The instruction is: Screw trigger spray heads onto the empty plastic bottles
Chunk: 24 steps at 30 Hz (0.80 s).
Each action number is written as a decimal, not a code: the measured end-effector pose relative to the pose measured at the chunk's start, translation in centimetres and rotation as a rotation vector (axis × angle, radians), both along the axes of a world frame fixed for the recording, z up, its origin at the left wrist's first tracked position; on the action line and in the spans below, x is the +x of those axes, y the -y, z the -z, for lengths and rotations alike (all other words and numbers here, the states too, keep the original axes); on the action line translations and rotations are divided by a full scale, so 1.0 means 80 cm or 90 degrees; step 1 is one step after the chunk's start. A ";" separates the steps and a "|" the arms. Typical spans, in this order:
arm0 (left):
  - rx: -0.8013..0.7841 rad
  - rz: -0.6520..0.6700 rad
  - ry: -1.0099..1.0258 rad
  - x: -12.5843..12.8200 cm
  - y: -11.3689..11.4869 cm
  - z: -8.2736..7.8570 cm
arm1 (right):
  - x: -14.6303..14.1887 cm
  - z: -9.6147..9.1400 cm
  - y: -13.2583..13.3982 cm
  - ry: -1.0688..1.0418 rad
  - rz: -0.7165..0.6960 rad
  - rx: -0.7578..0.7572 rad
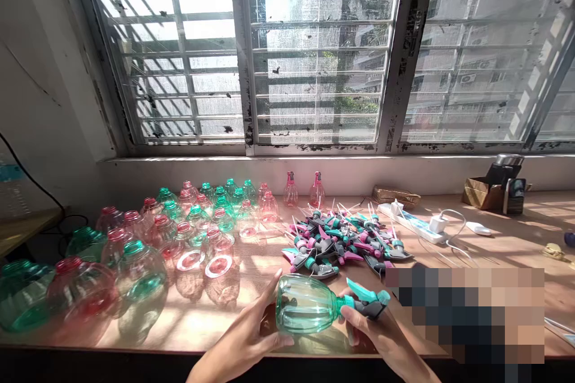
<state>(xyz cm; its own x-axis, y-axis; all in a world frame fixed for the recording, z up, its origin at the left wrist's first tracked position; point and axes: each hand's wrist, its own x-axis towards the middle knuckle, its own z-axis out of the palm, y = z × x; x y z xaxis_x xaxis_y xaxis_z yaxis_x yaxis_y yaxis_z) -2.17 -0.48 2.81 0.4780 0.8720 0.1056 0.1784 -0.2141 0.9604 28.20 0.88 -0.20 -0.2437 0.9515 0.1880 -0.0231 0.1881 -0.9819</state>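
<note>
A clear green spray bottle (305,305) lies on its side in my hands, above the table's front edge. My left hand (247,335) cups its base, thumb below and fingers along the far side. At the neck, my right hand (371,332) closes its thumb and fingers around the collar of the teal and grey spray head (371,299), which sits on the bottle and points right. Beyond the bottle is a heap of loose spray heads (341,239) in pink, teal and grey, some with white tubes sticking up.
Several open pink bottles (162,233) and green bottles (144,269) stand at the left. Two pink bottles with heads (317,190) stand by the window wall. At right are a power strip (413,224), a wicker basket (395,195), a box (483,194) and a blurred patch.
</note>
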 end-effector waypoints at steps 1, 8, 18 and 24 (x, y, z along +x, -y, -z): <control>-0.013 0.005 0.022 0.000 0.000 0.001 | 0.000 0.003 -0.002 0.004 -0.007 0.003; -0.011 -0.002 -0.005 -0.003 -0.001 0.003 | 0.002 0.006 -0.006 -0.043 -0.045 0.000; -0.009 0.015 0.045 -0.001 0.001 0.004 | -0.001 -0.017 0.007 -0.032 -0.039 -0.026; 0.018 -0.015 -0.046 -0.007 -0.001 0.007 | 0.000 -0.010 0.002 -0.032 -0.038 -0.010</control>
<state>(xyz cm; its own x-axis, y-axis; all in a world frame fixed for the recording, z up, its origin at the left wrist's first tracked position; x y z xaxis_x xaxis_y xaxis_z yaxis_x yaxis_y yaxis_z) -2.74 -0.41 2.29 0.4654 0.8798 0.0964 0.2529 -0.2365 0.9381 28.18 0.69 0.62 -0.2911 0.9384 0.1861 -0.0837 0.1688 -0.9821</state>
